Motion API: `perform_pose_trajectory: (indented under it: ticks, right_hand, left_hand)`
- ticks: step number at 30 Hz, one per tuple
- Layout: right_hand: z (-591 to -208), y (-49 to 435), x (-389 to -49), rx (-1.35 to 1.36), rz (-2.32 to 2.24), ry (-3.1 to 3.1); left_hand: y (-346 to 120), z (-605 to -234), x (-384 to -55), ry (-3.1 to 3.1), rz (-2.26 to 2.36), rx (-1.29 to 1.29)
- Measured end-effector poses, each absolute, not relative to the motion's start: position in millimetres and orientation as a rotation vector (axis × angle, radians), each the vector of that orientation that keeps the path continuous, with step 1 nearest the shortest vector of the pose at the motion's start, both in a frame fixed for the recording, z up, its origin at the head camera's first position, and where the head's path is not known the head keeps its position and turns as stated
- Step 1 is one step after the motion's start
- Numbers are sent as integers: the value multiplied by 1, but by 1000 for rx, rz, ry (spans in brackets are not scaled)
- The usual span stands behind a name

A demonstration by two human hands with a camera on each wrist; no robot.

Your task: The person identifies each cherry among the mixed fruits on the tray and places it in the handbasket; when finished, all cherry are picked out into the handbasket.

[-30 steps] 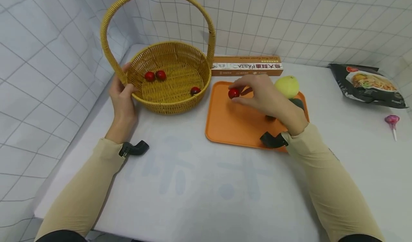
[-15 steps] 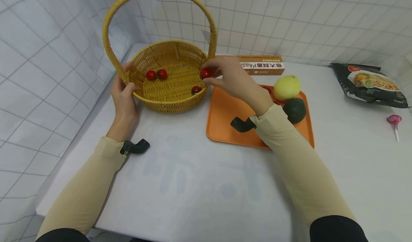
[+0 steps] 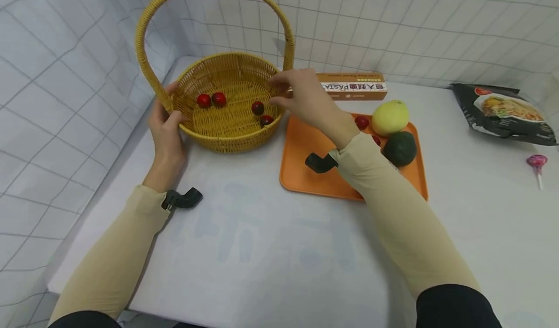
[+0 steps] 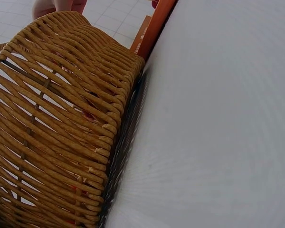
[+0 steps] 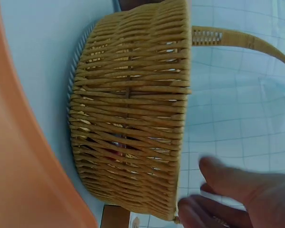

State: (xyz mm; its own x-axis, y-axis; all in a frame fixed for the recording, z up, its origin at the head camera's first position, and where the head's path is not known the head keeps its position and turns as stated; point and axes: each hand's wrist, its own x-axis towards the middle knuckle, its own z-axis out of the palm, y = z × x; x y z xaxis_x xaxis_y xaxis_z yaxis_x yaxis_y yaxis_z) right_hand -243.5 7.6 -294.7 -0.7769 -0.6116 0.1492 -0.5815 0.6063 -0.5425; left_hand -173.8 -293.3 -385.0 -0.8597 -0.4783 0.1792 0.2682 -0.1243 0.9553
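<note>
Head view: the basket (image 3: 227, 144) is clamped at its rim by the left grip (image 3: 166, 134), while the right grip (image 3: 305, 96) is held at the opposite rim, thumb and fingers apart, nothing seen between them. Just beyond its fingertips, inside the basket, a dark red fruit (image 3: 257, 107) is seen beside a second fruit (image 3: 266, 121); a red pair (image 3: 203, 100) is placed nearer the left grip. The step in hand is judged to be the release of a fruit into the basket. On the desk (image 3: 262, 260), nearer the wearer than the right grip and to its right, two small red fruits (image 3: 361, 122) are carried by the orange tray (image 3: 305, 180). For the next move, the right grip would need to be brought over one and closed gently.
</note>
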Motion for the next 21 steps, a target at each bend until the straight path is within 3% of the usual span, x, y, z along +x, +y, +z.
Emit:
perform_pose_trajectory:
  ticks: [9, 21]
  right_hand:
    - [-304, 59, -228, -823, -1207, 2891]
    - [-328, 109, -223, -700, -1141, 2936]
  left_hand:
    - [-293, -384, -175, -1655, -2028, 243]
    - [-292, -382, -175, -1647, -2042, 234]
